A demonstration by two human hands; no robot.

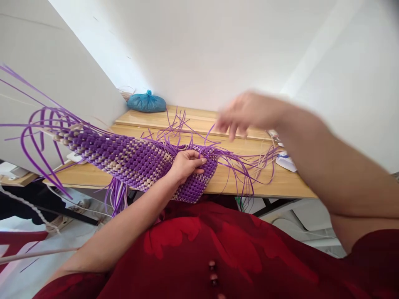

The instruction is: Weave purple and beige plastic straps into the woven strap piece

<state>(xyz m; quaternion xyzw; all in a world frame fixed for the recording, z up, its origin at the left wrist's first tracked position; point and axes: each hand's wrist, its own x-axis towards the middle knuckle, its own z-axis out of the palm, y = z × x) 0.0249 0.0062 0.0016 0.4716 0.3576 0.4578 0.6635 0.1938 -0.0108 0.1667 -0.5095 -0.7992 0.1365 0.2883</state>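
Observation:
A long woven band (124,158) of purple and cream knotted cords lies across a wooden table (286,182), running from upper left to the near edge. My left hand (187,164) rests on its near end, fingers curled and pinching the weave. Loose purple strands (237,162) fan out to the right of that end. My right hand (246,114) hovers above the strands, blurred by motion, fingers pointing down and apart, with a thin purple strand seeming to rise towards them.
A blue tied plastic bag (146,102) sits at the table's far left corner by the white wall. Small white packets (285,160) lie at the right edge. A large white board (46,83) leans at the left. More purple strands (40,137) loop off the band's far end.

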